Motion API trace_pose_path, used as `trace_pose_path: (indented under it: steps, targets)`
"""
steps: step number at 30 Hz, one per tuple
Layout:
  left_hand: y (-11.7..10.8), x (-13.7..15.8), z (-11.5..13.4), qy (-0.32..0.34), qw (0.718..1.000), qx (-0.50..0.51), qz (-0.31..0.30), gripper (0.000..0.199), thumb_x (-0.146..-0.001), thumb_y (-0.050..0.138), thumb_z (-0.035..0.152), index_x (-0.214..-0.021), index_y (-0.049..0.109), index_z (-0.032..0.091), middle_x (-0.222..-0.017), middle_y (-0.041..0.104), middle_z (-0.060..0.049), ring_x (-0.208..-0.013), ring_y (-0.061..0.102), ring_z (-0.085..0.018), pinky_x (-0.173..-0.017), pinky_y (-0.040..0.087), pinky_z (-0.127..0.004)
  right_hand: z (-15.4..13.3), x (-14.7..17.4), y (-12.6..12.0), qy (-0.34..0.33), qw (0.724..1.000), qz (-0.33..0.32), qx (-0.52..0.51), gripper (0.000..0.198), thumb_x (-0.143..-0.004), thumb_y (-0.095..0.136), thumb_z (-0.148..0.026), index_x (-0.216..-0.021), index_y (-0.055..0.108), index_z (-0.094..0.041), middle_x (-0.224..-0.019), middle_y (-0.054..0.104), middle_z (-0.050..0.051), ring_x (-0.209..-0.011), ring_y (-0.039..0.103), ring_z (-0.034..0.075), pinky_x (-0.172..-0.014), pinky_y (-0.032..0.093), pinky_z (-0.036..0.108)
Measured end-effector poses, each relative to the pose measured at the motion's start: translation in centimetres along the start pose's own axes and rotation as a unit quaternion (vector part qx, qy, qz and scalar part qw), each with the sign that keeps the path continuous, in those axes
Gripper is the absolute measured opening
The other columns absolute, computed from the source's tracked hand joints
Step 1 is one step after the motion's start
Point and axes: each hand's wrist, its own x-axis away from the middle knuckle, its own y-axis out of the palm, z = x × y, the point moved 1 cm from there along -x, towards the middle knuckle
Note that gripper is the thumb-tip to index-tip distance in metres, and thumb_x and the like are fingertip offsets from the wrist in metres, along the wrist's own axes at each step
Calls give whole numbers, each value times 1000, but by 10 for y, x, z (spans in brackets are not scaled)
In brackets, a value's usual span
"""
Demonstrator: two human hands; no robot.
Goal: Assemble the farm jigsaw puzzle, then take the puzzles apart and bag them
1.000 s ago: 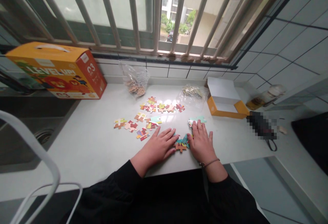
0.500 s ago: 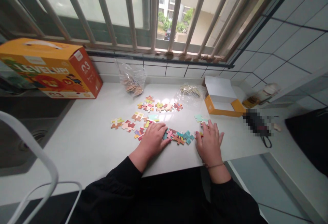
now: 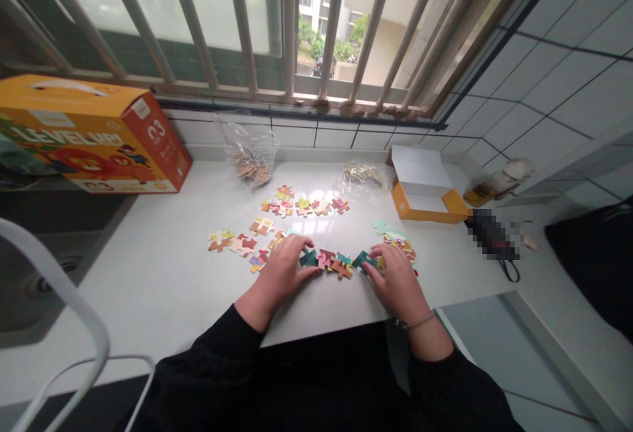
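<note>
Several jigsaw puzzle pieces lie on the white counter in front of me. My left hand (image 3: 283,268) pinches a dark teal puzzle piece (image 3: 309,258) between thumb and fingers at the left end of a short row. In the same way my right hand (image 3: 398,280) grips another teal puzzle piece (image 3: 364,260) at the row's right end. Between the hands are a pink puzzle piece (image 3: 325,259) and a brown puzzle piece (image 3: 341,267), close together or overlapping. Whether they interlock I cannot tell. Beyond my right fingers lie a mint-green piece (image 3: 380,227) and a colourful cluster (image 3: 399,242), partly covered.
More puzzle pieces (image 3: 242,245) spread to the left. Behind them sit a clear bag of brown pieces (image 3: 252,171), another clear bag (image 3: 364,175) and an open yellow box (image 3: 429,212). A large orange box (image 3: 93,148) stands by the sink at left; a bottle (image 3: 499,180) is at right.
My right hand has moved left from flat on the right-hand pieces and taken hold of the teal puzzle piece. My left fingers now pinch the other teal piece. The view has shifted slightly.
</note>
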Motion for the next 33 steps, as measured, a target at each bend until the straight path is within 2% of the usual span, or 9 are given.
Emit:
trace_pose_path:
  steps: [4,8,11,14,19,22,25,28,33]
  targets:
    - [-10,6,0,67,995,79,0,27,-101,67,19,-128,65,23,-97,66,-3,-86,64,-19,-81,55,-34,-7,-15,-5,-16,999,23,-29,23,-109,54,-34,-100,71,-22,-102,75,10,-101,67,28,-96,51,40]
    - [-9,18,0,137,990,35,-29,20,-107,54,16,-111,73,23,-100,72,-7,-93,67,-20,-86,55,-36,-18,-23,5,-35,999,-15,28,25,-109,55,-32,-102,77,-21,-114,76,12,-111,67,29,-103,51,43]
    - [-5,31,3,165,982,-57,-72,14,-107,62,26,-102,75,25,-106,75,-8,-97,69,-23,-88,55,-40,-32,-18,12,-54,998,-1,29,28,-109,57,-30,-120,79,-19,-131,75,14,-123,65,31,-111,51,47]
    - [-7,43,10,167,976,-101,-98,18,-104,70,37,-117,74,26,-117,77,-9,-107,71,-27,-94,57,-45,-55,-7,18,-107,994,-5,-24,33,-112,52,-29,-132,77,-18,-133,76,14,-123,68,28,-110,55,45]
    - [-23,54,5,83,984,-159,4,33,-109,57,29,-140,68,25,-143,72,-13,-134,66,-31,-117,50,-52,-98,3,32,-229,967,-94,-54,40,-113,48,-24,-146,71,-20,-152,70,10,-145,61,27,-125,49,47]
    - [-26,59,-11,20,978,-208,14,52,-109,55,35,-159,54,21,-164,58,-17,-151,55,-35,-127,41,-60,-115,-3,44,-223,966,-133,-13,50,-113,52,-34,-160,58,-20,-169,55,10,-158,48,32,-131,41,56]
    - [-24,66,-23,6,971,-236,-31,65,-111,53,44,-170,40,20,-174,45,-17,-159,46,-36,-132,31,-64,-124,-16,56,-205,964,-167,18,63,-114,49,-46,-171,43,-21,-178,40,11,-164,39,33,-132,36,61]
    - [-23,71,-25,-2,968,-243,-58,71,-111,50,47,-175,29,25,-178,40,-15,-163,41,-35,-135,24,-64,-129,-27,64,-160,970,-176,45,68,-113,48,-53,-173,39,-21,-180,34,12,-166,35,36,-132,32,68]
    - [-27,72,-21,-32,964,-256,-66,73,-109,55,49,-176,30,33,-179,38,-10,-163,38,-43,-133,15,-77,-126,-40,67,-72,979,-172,79,72,-114,43,-55,-175,34,-19,-183,25,11,-169,27,39,-132,26,72]
